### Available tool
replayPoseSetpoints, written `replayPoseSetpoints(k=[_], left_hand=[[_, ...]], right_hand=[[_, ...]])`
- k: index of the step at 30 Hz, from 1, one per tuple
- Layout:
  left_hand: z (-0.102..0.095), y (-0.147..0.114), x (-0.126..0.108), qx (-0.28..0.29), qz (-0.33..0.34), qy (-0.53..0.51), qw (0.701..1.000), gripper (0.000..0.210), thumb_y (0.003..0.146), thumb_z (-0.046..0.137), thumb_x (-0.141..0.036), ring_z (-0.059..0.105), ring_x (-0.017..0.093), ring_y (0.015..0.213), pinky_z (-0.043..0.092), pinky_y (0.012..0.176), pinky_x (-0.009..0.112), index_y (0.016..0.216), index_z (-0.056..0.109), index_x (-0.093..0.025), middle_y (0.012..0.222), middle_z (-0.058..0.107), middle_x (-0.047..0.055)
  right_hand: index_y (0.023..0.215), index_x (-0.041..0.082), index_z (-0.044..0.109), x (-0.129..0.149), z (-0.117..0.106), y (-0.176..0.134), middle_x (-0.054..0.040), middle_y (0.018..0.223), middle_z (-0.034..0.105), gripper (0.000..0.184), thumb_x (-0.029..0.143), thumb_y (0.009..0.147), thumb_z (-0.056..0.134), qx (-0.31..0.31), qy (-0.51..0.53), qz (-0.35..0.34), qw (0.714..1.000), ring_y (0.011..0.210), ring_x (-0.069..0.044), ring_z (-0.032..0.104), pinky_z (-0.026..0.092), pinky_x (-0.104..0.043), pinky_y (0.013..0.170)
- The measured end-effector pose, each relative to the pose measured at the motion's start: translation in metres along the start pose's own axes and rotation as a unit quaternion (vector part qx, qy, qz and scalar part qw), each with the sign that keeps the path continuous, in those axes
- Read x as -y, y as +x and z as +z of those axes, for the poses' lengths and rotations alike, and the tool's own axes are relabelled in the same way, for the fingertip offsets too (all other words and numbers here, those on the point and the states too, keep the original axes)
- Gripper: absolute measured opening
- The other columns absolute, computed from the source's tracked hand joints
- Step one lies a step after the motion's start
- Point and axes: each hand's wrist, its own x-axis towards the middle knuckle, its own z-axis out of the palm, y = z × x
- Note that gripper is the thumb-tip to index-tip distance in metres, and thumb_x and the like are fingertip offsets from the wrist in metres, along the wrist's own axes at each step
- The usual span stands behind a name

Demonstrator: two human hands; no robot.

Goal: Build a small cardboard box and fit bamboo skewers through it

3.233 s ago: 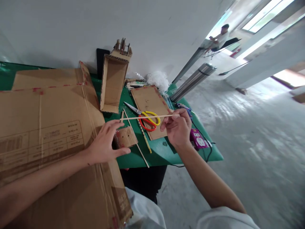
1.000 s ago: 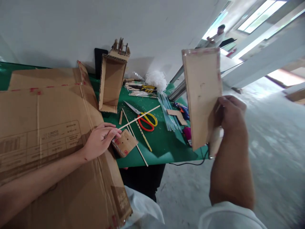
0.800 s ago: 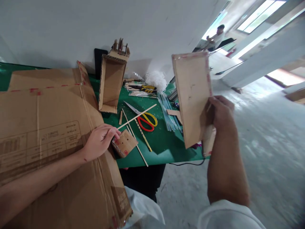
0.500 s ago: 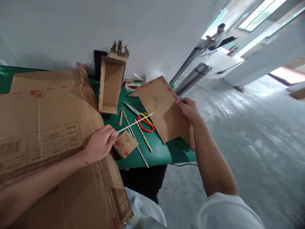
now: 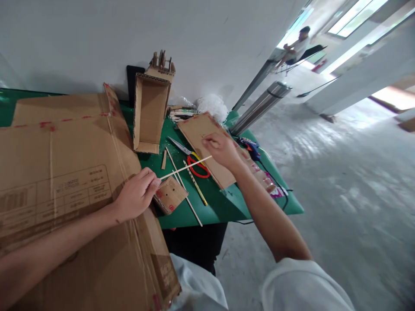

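Note:
My left hand (image 5: 138, 194) is closed on one end of a thin wooden stick (image 5: 186, 168), which slants up to the right. Close to its far end, my right hand (image 5: 222, 149) hovers over a cardboard sheet (image 5: 218, 172), with its fingers loosely bent and nothing visible in them. Below the held stick are red-and-yellow scissors (image 5: 198, 167), a patterned pencil (image 5: 195, 183) and a second thin stick (image 5: 191, 207). A small cardboard block (image 5: 171, 196) with two holes sits beside my left hand.
A large flattened carton (image 5: 65, 172) covers the left side of the green table (image 5: 223, 211). Behind stands an open cardboard box (image 5: 151, 114). At the right lie a glue gun (image 5: 251, 149) with its cord and a metal cylinder (image 5: 262, 108). A person (image 5: 296, 47) sits far off.
My right hand has let go of the cardboard sheet and moved left toward the stick's far end. The sheet now lies lower, uncovering the glue gun. My left hand stays in place.

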Motion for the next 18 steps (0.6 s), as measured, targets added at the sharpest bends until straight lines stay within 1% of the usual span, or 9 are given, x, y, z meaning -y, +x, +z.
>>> replayPoseSetpoints(k=[2, 4, 6, 7, 8, 10, 12, 14, 18], left_hand=[[-0.001, -0.001, -0.001, -0.004, 0.014, -0.029, 0.999, 0.035, 0.108, 0.032, -0.034, 0.050, 0.015, 0.076, 0.041, 0.073, 0.032, 0.080, 0.048, -0.020, 0.084, 0.049, 0.000], [-0.001, -0.001, -0.001, -0.006, 0.025, -0.048, 0.999, 0.034, 0.108, 0.032, -0.033, 0.049, 0.014, 0.076, 0.041, 0.072, 0.031, 0.080, 0.047, -0.020, 0.083, 0.049, 0.000], [-0.001, -0.002, -0.002, -0.006, 0.028, -0.052, 0.998, 0.034, 0.108, 0.032, -0.032, 0.049, 0.014, 0.076, 0.040, 0.072, 0.031, 0.080, 0.047, -0.020, 0.084, 0.049, 0.000], [-0.002, -0.002, -0.002, -0.006, 0.027, -0.051, 0.998, 0.034, 0.108, 0.032, -0.031, 0.048, 0.014, 0.076, 0.040, 0.073, 0.031, 0.079, 0.046, -0.020, 0.084, 0.048, 0.000], [-0.002, -0.001, -0.002, -0.005, 0.024, -0.050, 0.998, 0.034, 0.108, 0.032, -0.031, 0.048, 0.014, 0.076, 0.040, 0.073, 0.031, 0.079, 0.046, -0.020, 0.084, 0.048, 0.000], [-0.002, -0.001, -0.002, -0.003, 0.023, -0.049, 0.999, 0.034, 0.108, 0.032, -0.031, 0.048, 0.014, 0.076, 0.040, 0.073, 0.032, 0.078, 0.045, -0.020, 0.083, 0.048, 0.000], [-0.002, 0.000, -0.003, 0.001, 0.023, -0.048, 0.999, 0.035, 0.108, 0.032, -0.032, 0.048, 0.015, 0.076, 0.040, 0.073, 0.032, 0.078, 0.045, -0.020, 0.083, 0.048, 0.000], [-0.003, 0.000, -0.004, 0.005, 0.024, -0.047, 0.999, 0.036, 0.108, 0.031, -0.032, 0.048, 0.015, 0.076, 0.040, 0.073, 0.032, 0.078, 0.045, -0.020, 0.083, 0.048, 0.001], [-0.002, 0.000, -0.004, 0.012, 0.024, -0.042, 0.999, 0.036, 0.108, 0.031, -0.033, 0.049, 0.015, 0.077, 0.041, 0.072, 0.032, 0.077, 0.045, -0.020, 0.084, 0.049, 0.001]], right_hand=[[0.098, 0.019, 0.073, 0.029, 0.020, 0.001, -0.0063, 0.095, 0.075, 0.028, 0.041, 0.096, 0.056, 0.079, 0.067, -0.050, 0.993, 0.088, -0.019, 0.068, 0.051, -0.031, 0.083], [0.111, 0.019, 0.071, 0.056, 0.042, 0.005, -0.0058, 0.100, 0.074, 0.032, 0.045, 0.094, 0.061, 0.135, 0.065, -0.082, 0.985, 0.083, -0.017, 0.067, 0.051, -0.029, 0.079], [0.135, 0.022, 0.061, 0.084, 0.064, 0.010, -0.0076, 0.114, 0.072, 0.052, 0.049, 0.090, 0.068, 0.175, -0.007, -0.131, 0.976, 0.091, -0.020, 0.067, 0.049, -0.032, 0.083], [0.139, 0.022, 0.057, 0.097, 0.074, 0.013, -0.0100, 0.118, 0.071, 0.058, 0.051, 0.090, 0.069, 0.177, -0.060, -0.150, 0.971, 0.098, -0.023, 0.067, 0.048, -0.034, 0.086], [0.141, 0.021, 0.055, 0.109, 0.083, 0.016, -0.0119, 0.120, 0.070, 0.059, 0.051, 0.092, 0.067, 0.173, -0.106, -0.161, 0.966, 0.102, -0.025, 0.066, 0.046, -0.035, 0.086], [0.135, 0.020, 0.058, 0.129, 0.095, 0.023, -0.0136, 0.119, 0.070, 0.042, 0.044, 0.100, 0.055, 0.190, -0.172, -0.177, 0.950, 0.103, -0.025, 0.065, 0.043, -0.034, 0.082], [0.126, 0.021, 0.064, 0.139, 0.098, 0.028, -0.0119, 0.113, 0.071, 0.033, 0.035, 0.105, 0.043, 0.196, -0.204, -0.176, 0.943, 0.102, -0.023, 0.064, 0.040, -0.032, 0.078], [0.123, 0.023, 0.066, 0.141, 0.092, 0.031, -0.0104, 0.110, 0.072, 0.035, 0.035, 0.107, 0.036, 0.174, -0.221, -0.171, 0.944, 0.100, -0.022, 0.063, 0.038, -0.032, 0.074], [0.123, 0.024, 0.069, 0.128, 0.067, 0.027, -0.0090, 0.106, 0.072, 0.045, 0.043, 0.108, 0.030, 0.104, -0.232, -0.166, 0.953, 0.095, -0.020, 0.062, 0.035, -0.031, 0.071]])
